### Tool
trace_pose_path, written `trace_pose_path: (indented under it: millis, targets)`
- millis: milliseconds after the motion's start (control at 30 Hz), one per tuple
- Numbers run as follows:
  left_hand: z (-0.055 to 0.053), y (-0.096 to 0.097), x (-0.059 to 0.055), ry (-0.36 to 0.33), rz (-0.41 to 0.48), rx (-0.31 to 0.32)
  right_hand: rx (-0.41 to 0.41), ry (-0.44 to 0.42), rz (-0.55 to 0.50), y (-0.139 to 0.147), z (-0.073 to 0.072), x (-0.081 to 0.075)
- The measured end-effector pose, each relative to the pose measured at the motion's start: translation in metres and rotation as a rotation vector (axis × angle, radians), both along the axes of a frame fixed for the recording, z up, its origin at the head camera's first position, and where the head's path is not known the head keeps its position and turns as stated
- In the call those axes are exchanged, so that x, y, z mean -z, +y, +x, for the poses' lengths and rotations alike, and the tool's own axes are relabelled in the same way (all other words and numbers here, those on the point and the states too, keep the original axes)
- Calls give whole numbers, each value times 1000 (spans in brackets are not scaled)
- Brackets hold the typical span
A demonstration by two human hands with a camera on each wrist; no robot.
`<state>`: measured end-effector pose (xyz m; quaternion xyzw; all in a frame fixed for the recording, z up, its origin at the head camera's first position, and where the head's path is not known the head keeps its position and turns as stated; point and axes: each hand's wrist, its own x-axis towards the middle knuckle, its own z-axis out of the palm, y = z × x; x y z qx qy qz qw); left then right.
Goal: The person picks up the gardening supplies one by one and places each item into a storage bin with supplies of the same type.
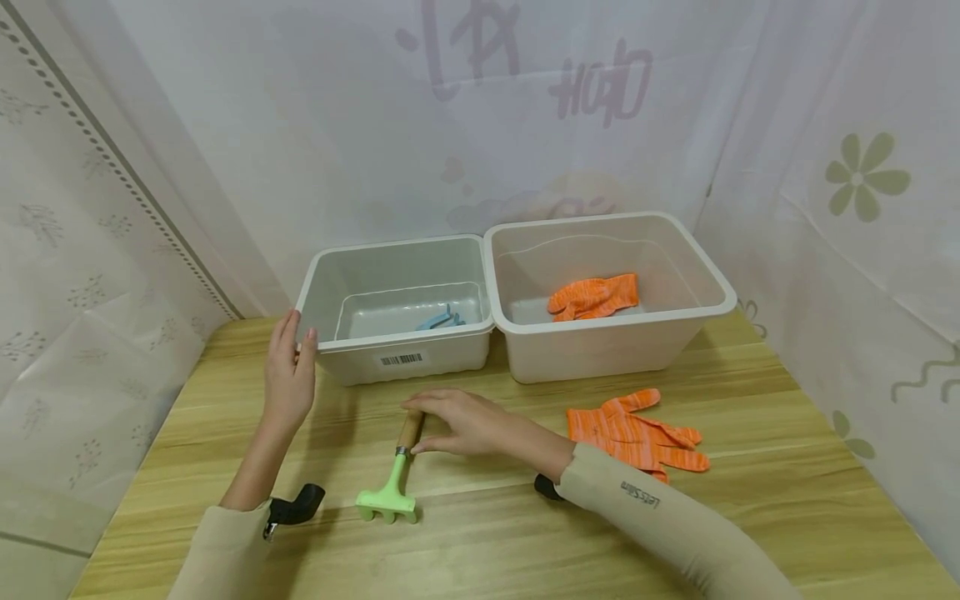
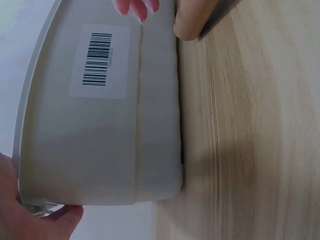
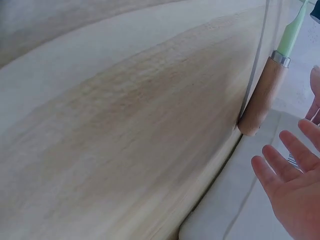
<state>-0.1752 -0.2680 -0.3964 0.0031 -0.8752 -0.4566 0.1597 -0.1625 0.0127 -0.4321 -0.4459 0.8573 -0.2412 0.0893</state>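
A small hand rake with a wooden handle point(image 1: 410, 430) and light green head point(image 1: 387, 498) lies on the table in front of the left bin. Over its handle hovers my right hand point(image 1: 461, 423); in the right wrist view the fingers point(image 3: 285, 162) are spread and apart from the handle point(image 3: 265, 95). My left hand point(image 1: 290, 375) holds the left front corner of the grey bin point(image 1: 352, 362) by its rim, as the left wrist view also shows. Inside that bin lies a light blue item point(image 1: 441, 318), its kind unclear.
To the right stands a whitish bin point(image 1: 600, 346) with an orange glove point(image 1: 594, 297) inside. Another orange glove point(image 1: 637, 433) lies on the wooden table point(image 1: 480, 542) in front of it, partly behind my right forearm. A patterned curtain point(image 1: 300, 125) hangs behind and at the sides.
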Motion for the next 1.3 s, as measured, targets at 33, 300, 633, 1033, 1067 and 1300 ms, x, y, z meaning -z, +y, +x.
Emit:
trace_pose_path:
  millis: [33,300,633,1033,1067,1300]
  targets:
    - [0,0,0,-2,1,0,-4,-1,-1,-1,0,0]
    - [1,-2,-2,-13,22,15,-18,10,-4,-8,-3,3]
    - [-1,-1,-2,-24,22,20,-47,-28,-18,-16,-10,7]
    - [2,-12,-2,-1,-43,63,-68,-35,-19,-22,-16,11]
    - [3,-13,-2,3,-51,69,-71,-33,-22,-22,-16,11]
    - [8,-15,3,69,-121,100,-92,-62,-62,-23,-20,11]
